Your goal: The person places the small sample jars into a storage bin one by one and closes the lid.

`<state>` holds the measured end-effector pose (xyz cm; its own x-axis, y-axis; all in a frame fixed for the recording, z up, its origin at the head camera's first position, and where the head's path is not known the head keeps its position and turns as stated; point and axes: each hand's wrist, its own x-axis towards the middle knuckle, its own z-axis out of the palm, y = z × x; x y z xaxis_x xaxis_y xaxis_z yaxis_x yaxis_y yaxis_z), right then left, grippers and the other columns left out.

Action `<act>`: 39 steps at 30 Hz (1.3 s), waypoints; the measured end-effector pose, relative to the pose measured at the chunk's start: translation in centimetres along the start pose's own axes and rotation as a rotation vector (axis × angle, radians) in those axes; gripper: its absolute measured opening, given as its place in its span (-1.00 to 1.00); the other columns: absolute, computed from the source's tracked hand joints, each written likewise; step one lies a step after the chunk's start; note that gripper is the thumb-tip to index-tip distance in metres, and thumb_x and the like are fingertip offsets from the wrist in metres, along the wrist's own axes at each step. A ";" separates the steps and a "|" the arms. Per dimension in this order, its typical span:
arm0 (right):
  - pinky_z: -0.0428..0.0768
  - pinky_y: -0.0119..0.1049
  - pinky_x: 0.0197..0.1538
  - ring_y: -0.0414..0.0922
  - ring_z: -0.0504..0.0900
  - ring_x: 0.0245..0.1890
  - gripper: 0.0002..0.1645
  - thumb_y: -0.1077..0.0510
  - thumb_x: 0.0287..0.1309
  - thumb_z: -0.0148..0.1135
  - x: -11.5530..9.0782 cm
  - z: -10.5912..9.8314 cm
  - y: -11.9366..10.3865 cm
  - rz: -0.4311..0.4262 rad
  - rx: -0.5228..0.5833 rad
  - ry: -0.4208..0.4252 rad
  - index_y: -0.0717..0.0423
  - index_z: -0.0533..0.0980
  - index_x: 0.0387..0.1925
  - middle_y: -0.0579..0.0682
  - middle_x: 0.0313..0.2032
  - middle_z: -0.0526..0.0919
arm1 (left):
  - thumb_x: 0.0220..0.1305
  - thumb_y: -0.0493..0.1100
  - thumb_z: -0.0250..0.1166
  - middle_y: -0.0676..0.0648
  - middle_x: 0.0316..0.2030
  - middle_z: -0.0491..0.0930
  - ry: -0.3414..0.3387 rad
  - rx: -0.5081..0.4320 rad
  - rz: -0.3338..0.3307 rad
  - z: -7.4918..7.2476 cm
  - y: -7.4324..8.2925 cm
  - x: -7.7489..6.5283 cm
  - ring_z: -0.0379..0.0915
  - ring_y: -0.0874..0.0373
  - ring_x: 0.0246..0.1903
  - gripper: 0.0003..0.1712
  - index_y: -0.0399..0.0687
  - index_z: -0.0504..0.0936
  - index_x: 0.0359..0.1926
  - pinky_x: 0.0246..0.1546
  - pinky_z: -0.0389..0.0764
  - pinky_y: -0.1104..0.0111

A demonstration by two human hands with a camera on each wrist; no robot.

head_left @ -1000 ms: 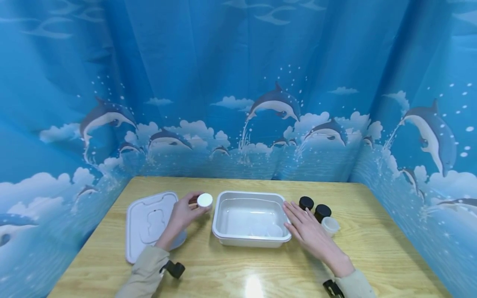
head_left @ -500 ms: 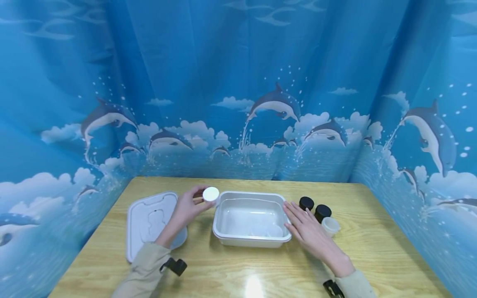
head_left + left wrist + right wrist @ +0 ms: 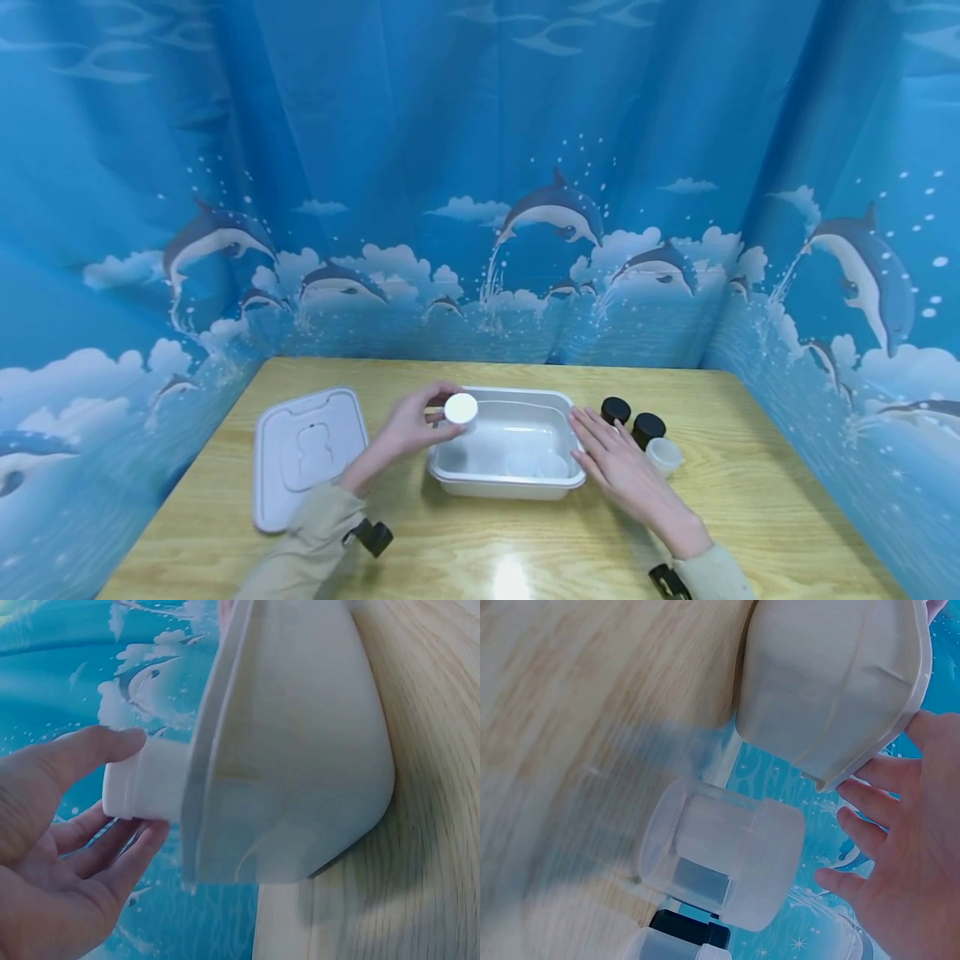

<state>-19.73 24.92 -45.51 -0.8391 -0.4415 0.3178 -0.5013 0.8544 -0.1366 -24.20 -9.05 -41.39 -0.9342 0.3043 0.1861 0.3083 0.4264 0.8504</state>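
In the head view my left hand (image 3: 422, 423) pinches a small jar with a white lid (image 3: 461, 408), over the left end of a white rectangular tub (image 3: 510, 490). The left wrist view shows thumb and fingers around the white jar (image 3: 154, 780), whose lower end is hidden behind the tub's rim. My right hand (image 3: 626, 471) rests on the tub's right rim with fingers extended. Seen from the right wrist, the fingers touch the rim of the tub (image 3: 817, 682). Faint round whitish shapes (image 3: 552, 465) show inside the tub near its front wall.
To the right of the tub stand two black-lidded jars (image 3: 616, 409) and a translucent jar with a pale lid (image 3: 664, 456), close behind my right hand. A white lid-like panel (image 3: 307, 450) lies on the wooden table (image 3: 450, 550) at left. A dolphin-print curtain (image 3: 480, 208) surrounds the table.
My left hand has carried the white-lidded jar rightward, from beside the tub to over its left end. My right hand has stayed on the right rim.
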 end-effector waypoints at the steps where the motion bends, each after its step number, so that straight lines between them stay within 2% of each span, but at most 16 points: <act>1: 0.15 0.27 0.49 0.11 0.19 0.51 -0.32 -0.06 0.54 0.00 0.0 0.0 0.0 0.001 0.001 -0.001 0.16 0.24 0.51 0.09 0.50 0.27 | 0.06 -0.30 0.56 -0.18 0.07 0.64 -0.025 0.010 0.008 0.2 0.0 0.1 0.58 -0.16 0.10 -0.40 -0.18 0.58 0.16 0.07 0.69 0.23; 6: 0.15 0.26 0.49 0.11 0.18 0.52 -0.32 -0.07 0.54 0.00 0.0 -0.1 0.0 0.003 0.001 -0.003 0.16 0.23 0.51 0.08 0.51 0.26 | 0.06 -0.32 0.54 -0.16 0.05 0.64 -0.133 0.032 0.048 1.3 -0.2 0.4 0.58 -0.11 0.08 -0.36 -0.23 0.56 0.20 0.05 0.70 0.30; 10: 0.16 0.26 0.49 0.10 0.18 0.52 -0.32 -0.07 0.54 0.00 0.0 -0.1 -0.1 0.002 0.002 -0.004 0.15 0.23 0.52 0.08 0.51 0.26 | 0.02 -0.38 0.53 -0.19 0.01 0.64 -0.185 0.064 0.108 2.0 -0.6 0.7 0.58 -0.14 0.06 -0.41 -0.27 0.58 0.12 0.03 0.70 0.30; 12: 0.16 0.26 0.49 0.12 0.19 0.51 -0.32 -0.06 0.54 0.00 0.0 -0.1 -0.1 0.000 0.003 -0.002 0.16 0.23 0.51 0.09 0.51 0.26 | 0.00 -0.41 0.53 -0.18 -0.01 0.65 -0.213 0.099 0.128 2.4 -0.6 0.8 0.59 -0.13 0.06 -0.44 -0.28 0.59 0.08 0.02 0.71 0.30; 18: 0.17 0.26 0.48 0.12 0.21 0.50 -0.32 -0.05 0.52 0.04 0.0 0.0 0.0 -0.004 0.001 0.014 0.17 0.25 0.50 0.10 0.50 0.28 | -0.04 -0.39 0.56 -0.12 -0.05 0.65 -0.313 0.219 0.125 3.0 0.0 0.9 0.60 -0.08 0.03 -0.50 -0.17 0.59 -0.04 -0.04 0.72 0.32; 24: 0.17 0.25 0.49 0.10 0.19 0.51 -0.32 -0.06 0.53 0.01 -0.1 0.0 0.0 -0.001 -0.003 0.007 0.16 0.24 0.51 0.07 0.51 0.25 | -0.08 -0.35 0.59 -0.08 -0.17 0.68 -0.356 0.387 0.162 3.4 0.6 0.9 0.57 0.08 -0.18 -0.55 -0.13 0.58 -0.15 -0.16 0.64 0.34; 28: 0.18 0.26 0.48 0.11 0.21 0.50 -0.33 -0.06 0.53 0.02 -0.1 -0.1 0.0 -0.004 -0.009 0.019 0.16 0.25 0.50 0.07 0.51 0.25 | -0.03 -0.35 0.58 -0.02 -0.28 0.64 -0.389 0.477 0.152 3.5 0.9 0.9 0.48 0.17 -0.29 -0.61 -0.12 0.58 -0.20 -0.19 0.59 0.33; 31: 0.22 0.28 0.45 0.14 0.24 0.48 -0.34 -0.05 0.52 0.03 -0.1 -0.1 -0.1 -0.018 -0.014 0.040 0.18 0.28 0.49 0.10 0.49 0.29 | -0.01 -0.33 0.58 0.00 -0.30 0.64 -0.405 0.524 0.135 3.7 0.9 1.0 0.47 0.18 -0.29 -0.63 -0.09 0.58 -0.23 -0.16 0.58 0.32; 35: 0.23 0.30 0.44 0.16 0.26 0.47 -0.34 -0.04 0.52 0.03 -0.1 0.0 -0.1 -0.027 -0.013 0.051 0.20 0.29 0.47 0.12 0.47 0.32 | 0.02 -0.31 0.57 -0.06 -0.23 0.67 -0.425 0.527 0.107 3.9 1.1 1.2 0.55 0.10 -0.22 -0.64 -0.09 0.58 -0.20 -0.08 0.61 0.28; 39: 0.20 0.29 0.46 0.14 0.22 0.49 -0.33 -0.06 0.54 0.00 -0.1 0.0 -0.1 -0.018 -0.004 0.026 0.18 0.26 0.49 0.09 0.50 0.28 | 0.11 -0.24 0.53 -0.15 -0.12 0.70 -0.471 0.529 0.098 3.8 1.3 1.2 0.62 -0.02 -0.08 -0.66 -0.13 0.62 -0.10 0.04 0.64 0.21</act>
<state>-19.61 24.90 -45.49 -0.8243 -0.4497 0.3440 -0.5155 0.8474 -0.1274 -24.25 -4.84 -41.91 -0.7580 0.6468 -0.0844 0.5438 0.6981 0.4658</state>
